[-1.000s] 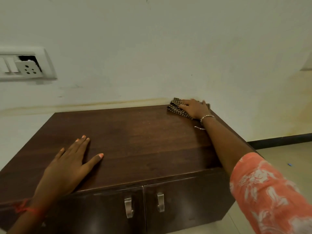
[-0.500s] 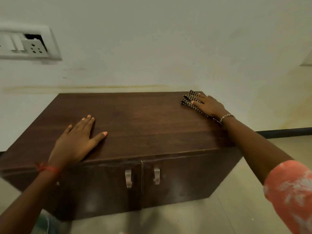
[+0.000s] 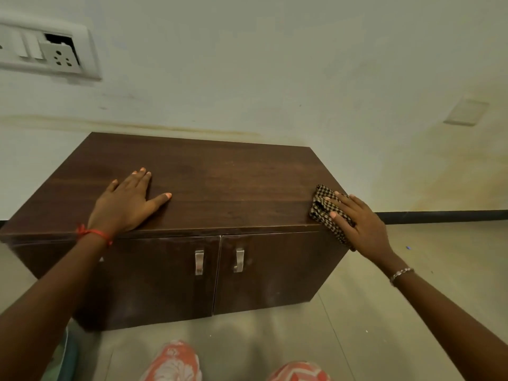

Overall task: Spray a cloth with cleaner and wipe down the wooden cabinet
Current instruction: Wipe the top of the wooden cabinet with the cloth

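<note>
A low dark wooden cabinet (image 3: 220, 185) with two doors and metal handles stands against the wall. My left hand (image 3: 127, 200) lies flat on the left part of its top, fingers spread, holding nothing. My right hand (image 3: 360, 224) presses a folded brown-and-black checked cloth (image 3: 323, 206) at the front right corner of the top; part of the cloth hangs over the edge under my palm. No spray bottle is clearly in view.
The wall behind carries a switch and socket plate (image 3: 52, 52) at upper left. A tiled floor (image 3: 384, 312) lies around the cabinet. A greenish object (image 3: 64, 356) shows at the lower left edge, and my knees in orange patterned fabric (image 3: 176, 361) at the bottom.
My right hand has dragged the cloth from the back right corner forward to the front right corner. The view has pulled back and tilted down. My left hand stays on the top.
</note>
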